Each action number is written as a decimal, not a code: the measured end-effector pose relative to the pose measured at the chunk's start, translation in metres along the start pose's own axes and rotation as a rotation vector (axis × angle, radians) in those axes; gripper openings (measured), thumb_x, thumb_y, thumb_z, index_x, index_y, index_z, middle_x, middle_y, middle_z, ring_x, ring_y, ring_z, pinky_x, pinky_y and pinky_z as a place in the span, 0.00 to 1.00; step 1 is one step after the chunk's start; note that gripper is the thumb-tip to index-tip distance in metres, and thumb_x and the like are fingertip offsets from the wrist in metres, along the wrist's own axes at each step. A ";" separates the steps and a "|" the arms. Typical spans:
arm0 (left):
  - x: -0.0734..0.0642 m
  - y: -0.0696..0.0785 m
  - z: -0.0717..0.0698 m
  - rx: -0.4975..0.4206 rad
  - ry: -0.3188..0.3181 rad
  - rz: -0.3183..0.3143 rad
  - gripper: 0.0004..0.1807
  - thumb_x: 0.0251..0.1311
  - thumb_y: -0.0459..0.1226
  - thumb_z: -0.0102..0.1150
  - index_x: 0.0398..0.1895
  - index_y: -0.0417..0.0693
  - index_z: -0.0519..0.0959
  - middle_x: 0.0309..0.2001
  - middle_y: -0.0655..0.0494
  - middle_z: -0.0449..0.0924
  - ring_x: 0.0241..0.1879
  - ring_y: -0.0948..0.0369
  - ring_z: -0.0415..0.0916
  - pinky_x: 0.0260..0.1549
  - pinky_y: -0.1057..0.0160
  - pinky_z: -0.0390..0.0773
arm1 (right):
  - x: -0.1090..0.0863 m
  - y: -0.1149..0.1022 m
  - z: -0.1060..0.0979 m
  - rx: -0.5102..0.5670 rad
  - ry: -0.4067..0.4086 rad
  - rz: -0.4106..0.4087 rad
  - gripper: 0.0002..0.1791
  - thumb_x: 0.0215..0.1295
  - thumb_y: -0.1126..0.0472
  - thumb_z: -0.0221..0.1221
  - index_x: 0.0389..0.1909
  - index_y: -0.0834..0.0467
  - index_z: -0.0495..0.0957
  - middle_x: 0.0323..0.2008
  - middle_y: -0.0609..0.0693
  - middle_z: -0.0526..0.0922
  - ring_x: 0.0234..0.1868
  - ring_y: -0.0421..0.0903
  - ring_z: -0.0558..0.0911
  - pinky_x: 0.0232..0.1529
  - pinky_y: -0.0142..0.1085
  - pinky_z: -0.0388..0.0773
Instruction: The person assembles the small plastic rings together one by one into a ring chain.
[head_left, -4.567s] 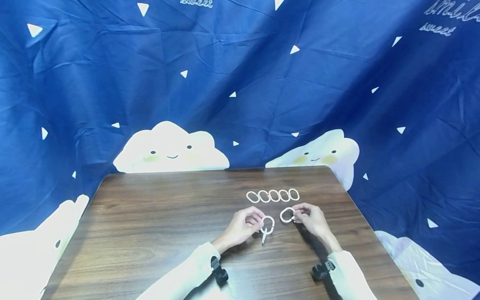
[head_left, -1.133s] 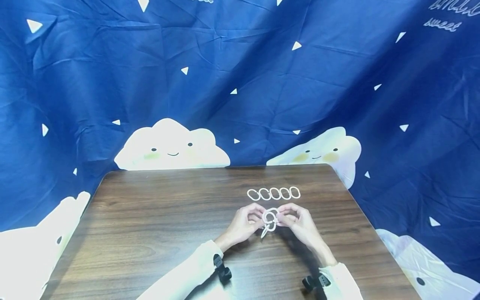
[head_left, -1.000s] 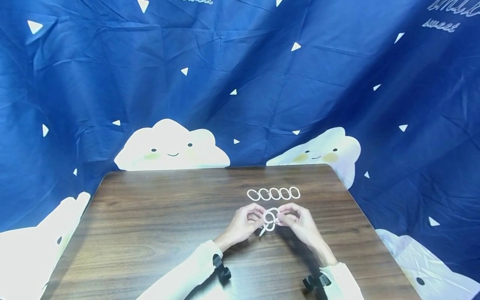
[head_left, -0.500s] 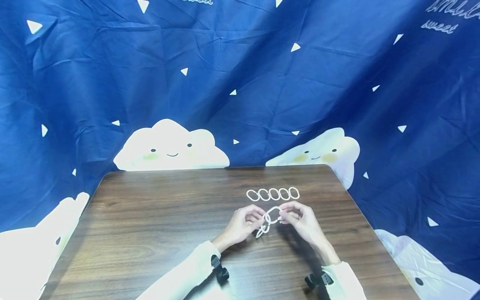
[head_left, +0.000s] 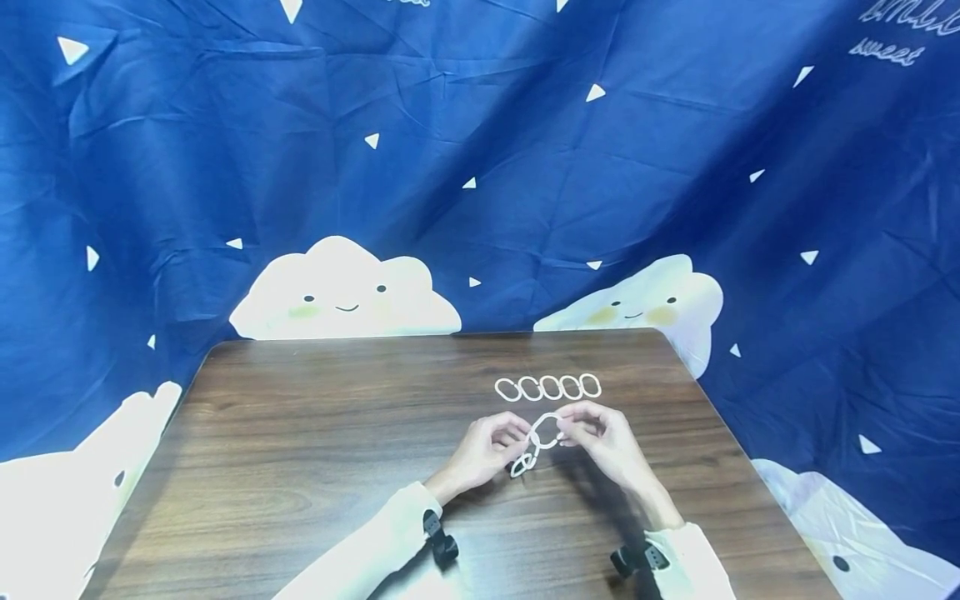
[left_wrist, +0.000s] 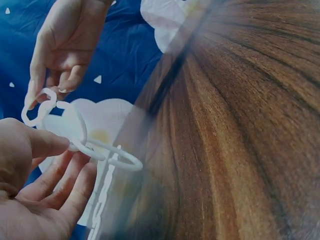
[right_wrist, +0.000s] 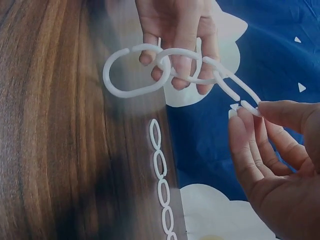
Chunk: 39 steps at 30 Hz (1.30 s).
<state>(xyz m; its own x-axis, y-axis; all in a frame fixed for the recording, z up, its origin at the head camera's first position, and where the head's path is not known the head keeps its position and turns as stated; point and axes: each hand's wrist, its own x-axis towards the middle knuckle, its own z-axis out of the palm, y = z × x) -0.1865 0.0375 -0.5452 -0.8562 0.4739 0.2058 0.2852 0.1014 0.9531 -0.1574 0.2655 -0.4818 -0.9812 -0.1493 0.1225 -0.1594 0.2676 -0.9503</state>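
Head view | left fingers (head_left: pixel 512 419) pinch middle, right fingers (head_left: pixel 581 409) end, of 3 linked rings (right_wrist: pixel 182 51) | table (head_left: pixel 337 417): 5 rings (head_left: pixel 559 387)

A blue cloth (head_left: pixel 480 125), creased and folded, fills the upper part of the frame and both sides, scattered with small white triangles (head_left: pixel 72 50). The word "sweet" (head_left: pixel 887 54) shows at upper right. A smiling white cloud (head_left: pixel 345 283) sits left of centre, a second cloud (head_left: pixel 652 296) right of centre. Below, the brown wood-grain counter (head_left: pixel 315 417) has rounded far corners and a pale glare (head_left: pixel 435 585) at bottom middle.
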 end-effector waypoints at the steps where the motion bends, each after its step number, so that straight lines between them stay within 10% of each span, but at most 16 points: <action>1: 0.000 0.001 0.000 0.003 0.000 0.002 0.09 0.67 0.29 0.65 0.48 0.43 0.84 0.42 0.37 0.89 0.42 0.45 0.89 0.40 0.73 0.85 | 0.000 -0.001 0.001 -0.001 -0.001 0.002 0.13 0.70 0.67 0.64 0.49 0.72 0.81 0.37 0.43 0.88 0.38 0.41 0.90 0.43 0.41 0.91; 15: 0.001 0.003 -0.003 0.035 0.016 0.014 0.09 0.66 0.29 0.65 0.48 0.44 0.84 0.43 0.43 0.90 0.42 0.52 0.90 0.39 0.70 0.87 | 0.002 -0.006 0.003 -0.027 -0.018 -0.016 0.11 0.70 0.68 0.64 0.48 0.71 0.82 0.44 0.72 0.86 0.37 0.38 0.90 0.41 0.38 0.91; 39: 0.004 0.021 -0.009 -0.053 0.048 -0.008 0.10 0.69 0.32 0.64 0.50 0.39 0.84 0.42 0.41 0.88 0.41 0.47 0.88 0.39 0.70 0.88 | 0.007 -0.002 0.012 -0.036 -0.024 -0.006 0.12 0.69 0.67 0.65 0.48 0.72 0.83 0.39 0.54 0.90 0.36 0.45 0.91 0.40 0.39 0.91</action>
<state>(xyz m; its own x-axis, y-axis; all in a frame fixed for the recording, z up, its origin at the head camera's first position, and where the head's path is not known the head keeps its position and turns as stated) -0.1882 0.0341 -0.5228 -0.8785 0.4304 0.2075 0.2561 0.0576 0.9649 -0.1624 0.2530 -0.4822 -0.9773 -0.1739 0.1210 -0.1697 0.3006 -0.9385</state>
